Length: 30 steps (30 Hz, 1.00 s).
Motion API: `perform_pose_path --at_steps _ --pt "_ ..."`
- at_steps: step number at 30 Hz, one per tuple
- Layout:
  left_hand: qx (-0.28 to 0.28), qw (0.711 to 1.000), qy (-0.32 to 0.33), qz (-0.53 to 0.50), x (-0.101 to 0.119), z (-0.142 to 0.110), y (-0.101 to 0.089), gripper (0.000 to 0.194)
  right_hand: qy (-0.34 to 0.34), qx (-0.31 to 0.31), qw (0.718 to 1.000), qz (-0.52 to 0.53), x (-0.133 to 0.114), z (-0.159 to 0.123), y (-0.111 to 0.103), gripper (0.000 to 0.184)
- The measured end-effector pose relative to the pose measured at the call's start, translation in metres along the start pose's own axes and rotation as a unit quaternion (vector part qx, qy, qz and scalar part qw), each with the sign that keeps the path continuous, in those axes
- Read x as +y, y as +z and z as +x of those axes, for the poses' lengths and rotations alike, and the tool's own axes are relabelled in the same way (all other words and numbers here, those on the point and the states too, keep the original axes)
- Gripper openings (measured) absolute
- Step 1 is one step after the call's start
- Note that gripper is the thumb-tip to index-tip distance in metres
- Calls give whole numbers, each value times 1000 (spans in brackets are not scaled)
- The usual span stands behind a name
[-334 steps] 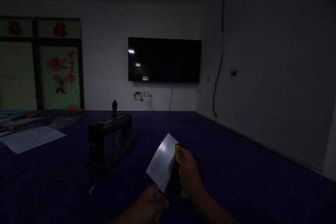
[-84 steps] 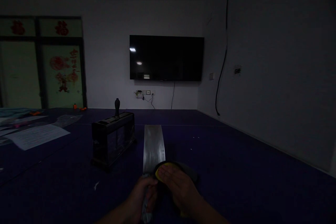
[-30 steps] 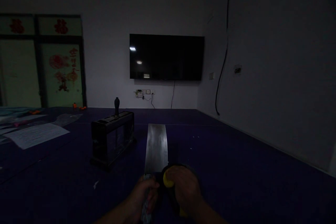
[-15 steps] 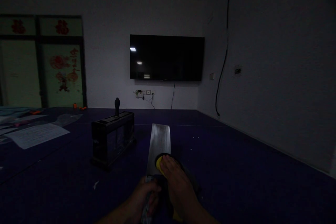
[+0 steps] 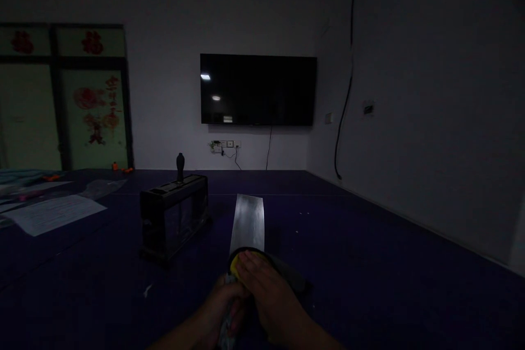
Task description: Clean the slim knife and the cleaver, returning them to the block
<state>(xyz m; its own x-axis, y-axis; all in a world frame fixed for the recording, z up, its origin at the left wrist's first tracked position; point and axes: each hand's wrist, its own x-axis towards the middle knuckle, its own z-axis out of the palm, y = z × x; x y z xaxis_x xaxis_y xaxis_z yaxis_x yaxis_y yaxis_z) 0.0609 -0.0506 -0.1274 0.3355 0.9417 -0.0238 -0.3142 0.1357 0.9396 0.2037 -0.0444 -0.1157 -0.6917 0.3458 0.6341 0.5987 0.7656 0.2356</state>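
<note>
A broad rectangular cleaver blade (image 5: 248,221) points away from me, low over the dark blue surface. My left hand (image 5: 229,301) is closed around the pale patterned handle (image 5: 227,333) at its near end. Fingers together, my right hand (image 5: 266,295) presses a yellow pad with a black rim (image 5: 234,268) onto the blade close to the handle. That hand covers most of the pad. Just right of it lies a dark shape (image 5: 293,276), too dim to name. Left of the blade stands a black box-shaped holder with see-through sides (image 5: 174,219), a dark handle (image 5: 180,167) sticking up from its top.
Printed paper sheets (image 5: 57,214) and a clear plastic bag (image 5: 102,188) lie at the left. Small orange items (image 5: 128,170) sit along the far edge. White scraps (image 5: 147,290) dot the blue surface (image 5: 369,262). A television (image 5: 258,90) hangs on the far wall.
My right hand has drawn the pad back along the blade toward the handle, baring more metal. My left hand keeps its grip. The view has turned slightly right.
</note>
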Motion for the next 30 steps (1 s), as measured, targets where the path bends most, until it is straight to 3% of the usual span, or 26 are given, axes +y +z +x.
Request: perform_pose_path --at_steps 11,19,24,27,30 --pt "-11 1000 -2 -26 -1 3 -4 23 68 116 988 -76 12 -4 14 64" --pt "-14 999 -19 -31 -1 1 -7 20 50 174 979 -91 11 -4 9 53" --pt "-2 1000 2 -1 -1 1 -4 28 30 155 986 -53 10 -4 8 57" --pt "7 999 -12 44 -6 5 -1 33 -10 117 993 -4 6 -3 4 57" --pt "52 994 -30 90 -13 10 -2 35 -39 63 996 49 0 -1 -1 58"
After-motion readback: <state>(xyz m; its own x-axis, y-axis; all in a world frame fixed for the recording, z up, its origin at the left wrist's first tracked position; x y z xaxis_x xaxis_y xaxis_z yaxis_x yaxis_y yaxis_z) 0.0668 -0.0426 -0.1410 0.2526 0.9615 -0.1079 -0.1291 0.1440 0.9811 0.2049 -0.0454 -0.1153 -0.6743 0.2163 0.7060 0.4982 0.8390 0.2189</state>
